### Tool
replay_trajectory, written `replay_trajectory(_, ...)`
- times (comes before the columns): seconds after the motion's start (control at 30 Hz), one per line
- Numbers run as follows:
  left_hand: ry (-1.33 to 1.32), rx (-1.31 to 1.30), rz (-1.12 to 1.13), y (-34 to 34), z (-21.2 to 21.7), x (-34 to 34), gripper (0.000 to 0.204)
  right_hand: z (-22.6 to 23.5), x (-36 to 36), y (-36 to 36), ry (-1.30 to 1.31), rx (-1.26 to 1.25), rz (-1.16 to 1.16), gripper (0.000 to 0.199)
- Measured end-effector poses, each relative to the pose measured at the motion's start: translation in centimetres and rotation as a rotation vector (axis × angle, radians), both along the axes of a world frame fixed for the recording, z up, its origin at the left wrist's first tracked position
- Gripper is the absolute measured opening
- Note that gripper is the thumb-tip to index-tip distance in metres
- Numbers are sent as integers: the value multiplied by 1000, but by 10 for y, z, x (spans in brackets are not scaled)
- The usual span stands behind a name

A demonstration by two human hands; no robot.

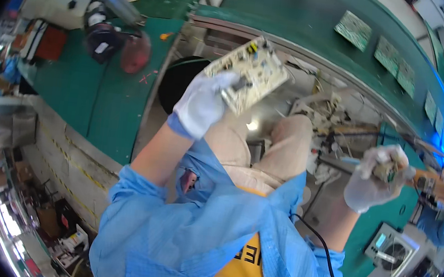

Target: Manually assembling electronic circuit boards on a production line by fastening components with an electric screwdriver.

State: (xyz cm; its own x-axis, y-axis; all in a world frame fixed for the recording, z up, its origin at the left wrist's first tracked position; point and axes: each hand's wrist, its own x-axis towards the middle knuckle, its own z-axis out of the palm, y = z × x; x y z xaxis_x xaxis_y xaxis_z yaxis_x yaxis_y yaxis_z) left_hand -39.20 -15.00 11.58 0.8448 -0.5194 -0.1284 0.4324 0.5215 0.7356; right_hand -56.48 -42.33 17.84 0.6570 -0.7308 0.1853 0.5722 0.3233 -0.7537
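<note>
My left hand [203, 103], in a white glove, is closed on the near left edge of a circuit board [264, 79]. The board is pale, tilted, and held up over my lap, with yellow, black and other small components on its upper face. Out to the right, beside the green worktop, my gloved right hand [367, 182] is raised with its fingers curled round a small cluster of greyish-brown parts [387, 171]. What kind of parts they are is too small to make out.
A dark green conveyor belt [281, 5] runs across the far side, with several circuit boards [353, 30] on it. A green worktop [118, 110] at left bears a dark object with a red, rounded part [135, 55]. At right are a white fan unit [391, 251] and a black cord [325, 243].
</note>
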Motion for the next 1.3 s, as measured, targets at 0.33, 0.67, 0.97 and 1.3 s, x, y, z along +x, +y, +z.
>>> replay_trajectory(0.33, -65, 136, 1008, 69, -42, 254, 38, 0, -1, -5, -121, -74, 183, 43)
replay_trajectory(0.67, 168, 1354, 1160, 125, -81, 344, 62, 3, 7, -6, -89, -172, 115, 45)
replay_trajectory(0.97, -25, 1729, 1230, 49, -15, 289, 59, 6, 10, -13, -59, -200, 79, 42)
replay_trajectory(1.3, -1516, 1360, -68, -223, 16, 155, 91, 1, 16, -25, -45, -252, 38, 46)
